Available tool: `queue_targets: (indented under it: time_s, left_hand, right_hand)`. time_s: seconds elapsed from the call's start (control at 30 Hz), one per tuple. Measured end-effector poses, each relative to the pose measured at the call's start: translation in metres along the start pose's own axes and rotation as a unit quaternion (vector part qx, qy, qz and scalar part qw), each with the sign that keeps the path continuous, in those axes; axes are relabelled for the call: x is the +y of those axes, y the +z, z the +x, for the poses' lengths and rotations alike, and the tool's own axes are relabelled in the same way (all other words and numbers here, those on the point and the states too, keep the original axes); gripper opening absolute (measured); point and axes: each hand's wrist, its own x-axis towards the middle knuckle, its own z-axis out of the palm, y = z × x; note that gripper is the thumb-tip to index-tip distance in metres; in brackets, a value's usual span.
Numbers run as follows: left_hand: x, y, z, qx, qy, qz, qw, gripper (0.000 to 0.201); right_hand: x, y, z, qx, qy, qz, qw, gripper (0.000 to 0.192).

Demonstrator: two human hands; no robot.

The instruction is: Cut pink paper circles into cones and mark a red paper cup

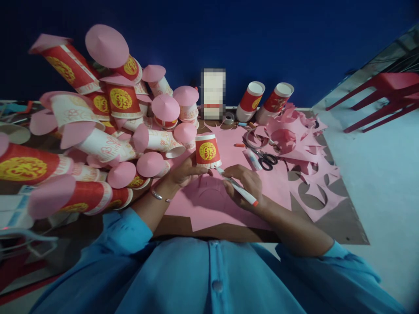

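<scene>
My left hand (185, 172) is closed round the lower left side of a red and white paper cup (207, 150) with a yellow round print. The cup stands upside down, its wide rim toward me. In my right hand (245, 183) is a slim white utility knife (240, 190) with an orange end. Its grey tip meets the cup's rim or lies right beside it. Under both hands spreads a pink paper sheet (275, 187) with a faint curved line drawn on it.
Many cups with pink paper cones (165, 107) crowd the left side. Black-handled scissors (269, 161), a glue tube (252, 160) and pink scraps (304, 144) lie to the right. Two cup stacks (250, 102) stand behind. A red stool (386, 93) is beyond the table.
</scene>
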Motion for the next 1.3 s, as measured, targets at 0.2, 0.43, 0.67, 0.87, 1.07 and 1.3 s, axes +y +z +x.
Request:
queue_targets:
  time_s: [0.2,0.43,0.67,0.87,1.07,1.3]
  left_hand:
    - [-0.0027,-0.0017,0.0003,-0.014,0.007,-0.001,1.0,0.059]
    - [-0.0004,0.0006,-0.0003,-0.004,-0.002,0.013,1.0,0.064]
    - [0.005,0.0042,-0.0028,0.006,-0.018,-0.013,1.0,0.062]
    - [0.0032,-0.0006,-0.0037,0.014,-0.016,-0.015,1.0,0.074]
    - [0.003,-0.002,-0.0036,0.002,-0.023,-0.013,1.0,0.075]
    - [0.0035,-0.0017,-0.0029,-0.001,-0.02,-0.026,0.999,0.057]
  right_hand:
    - [0.0011,0.0008,0.0014,0.0,0.005,-0.01,1.0,0.014]
    - [0.0021,0.0026,0.0006,-0.003,0.008,-0.012,1.0,0.012]
    - [-0.0015,0.0001,0.0019,-0.003,0.001,-0.011,1.0,0.006]
    - [-0.0012,-0.0005,0.0036,0.009,-0.004,-0.014,1.0,0.009]
    - [0.0011,0.0003,0.0029,0.008,-0.003,-0.014,1.0,0.014]
    - [0.0043,0.0007,-0.0001,-0.006,0.009,-0.026,1.0,0.015]
